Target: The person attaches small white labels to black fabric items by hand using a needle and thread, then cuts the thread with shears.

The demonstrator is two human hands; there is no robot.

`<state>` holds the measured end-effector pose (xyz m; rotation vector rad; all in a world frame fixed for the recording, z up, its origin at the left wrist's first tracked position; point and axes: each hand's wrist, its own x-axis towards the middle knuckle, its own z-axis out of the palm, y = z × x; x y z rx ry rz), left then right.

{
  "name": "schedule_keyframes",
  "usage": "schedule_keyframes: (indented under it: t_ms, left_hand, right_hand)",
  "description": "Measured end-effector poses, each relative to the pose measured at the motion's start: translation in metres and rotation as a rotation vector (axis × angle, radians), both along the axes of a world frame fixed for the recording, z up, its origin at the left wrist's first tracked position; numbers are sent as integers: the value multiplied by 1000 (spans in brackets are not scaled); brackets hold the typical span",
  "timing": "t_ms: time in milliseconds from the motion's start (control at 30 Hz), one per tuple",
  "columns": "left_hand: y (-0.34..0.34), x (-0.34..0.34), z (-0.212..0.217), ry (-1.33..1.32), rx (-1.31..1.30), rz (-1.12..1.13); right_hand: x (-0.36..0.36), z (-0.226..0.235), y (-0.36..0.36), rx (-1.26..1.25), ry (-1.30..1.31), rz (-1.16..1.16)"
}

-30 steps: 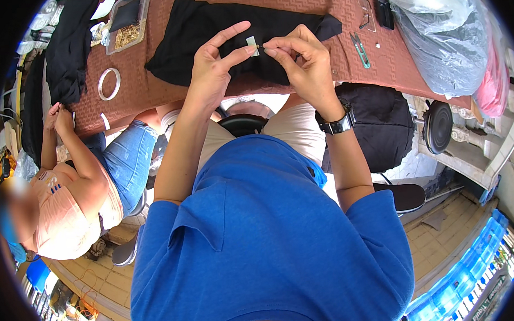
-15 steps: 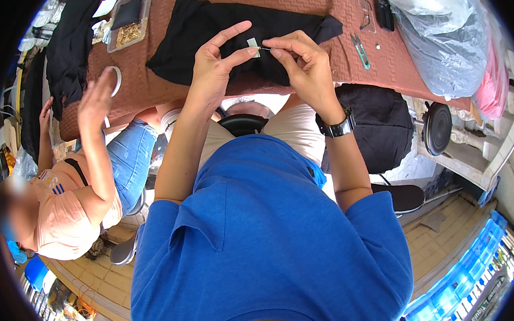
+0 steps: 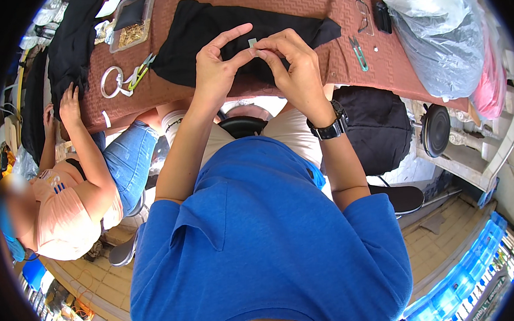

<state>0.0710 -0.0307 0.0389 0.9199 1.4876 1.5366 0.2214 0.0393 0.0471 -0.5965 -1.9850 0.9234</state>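
Note:
Both of my hands meet above a piece of black cloth [image 3: 195, 39] spread on the table. My left hand [image 3: 214, 70] has its index finger stretched out, while its thumb presses a small pale tag [image 3: 252, 43] against fingers hidden behind. The fingertips of my right hand [image 3: 295, 65] are pinched together right at the left thumb's tip. A thin pin-like piece was between them earlier; now the fingers cover it. Right of the cloth lie teal thread snips [image 3: 359, 55].
A brown tablecloth [image 3: 400, 68] covers the table. At left are a white ring [image 3: 105, 83], yellow-green snips [image 3: 142, 72] and a clear box [image 3: 113, 49] of gold-coloured bits. Glasses [image 3: 364, 18] and plastic-wrapped bundles [image 3: 442, 40] lie right. A co-worker's hand [image 3: 70, 103] rests near black fabric.
My right hand has moved slightly left, its fingertips now against my left thumb, and less of the tag shows. The co-worker's hand has shifted left, uncovering the white ring and yellow-green snips.

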Motion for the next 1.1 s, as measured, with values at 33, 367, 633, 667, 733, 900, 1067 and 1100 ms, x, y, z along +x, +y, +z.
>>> schedule_keyframes:
  t_ms: [33, 367, 633, 667, 733, 900, 1067, 1100]
  left_hand:
    - [-1, 0, 1, 6, -18, 0]
    - [1, -1, -2, 87, -6, 11]
    - [3, -8, -10, 4, -10, 6]
    - [2, -7, -10, 24, -20, 8]
    - [5, -7, -11, 59, -33, 2]
    - [6, -7, -16, 97, -68, 13]
    - [7, -2, -9, 16, -12, 11]
    - [9, -2, -5, -62, 2, -8]
  right_hand:
    - [0, 0, 0, -10, 8, 5]
    - [-5, 5, 6, 95, 76, 4]
    - [67, 127, 14, 155, 642, 122]
    - [82, 141, 12, 138, 676, 176]
    - [112, 162, 11, 57, 805, 308]
    - [153, 190, 11, 229, 814, 516]
    - [138, 169, 0, 25, 798, 250]
    - [132, 160, -6, -52, 721, 151]
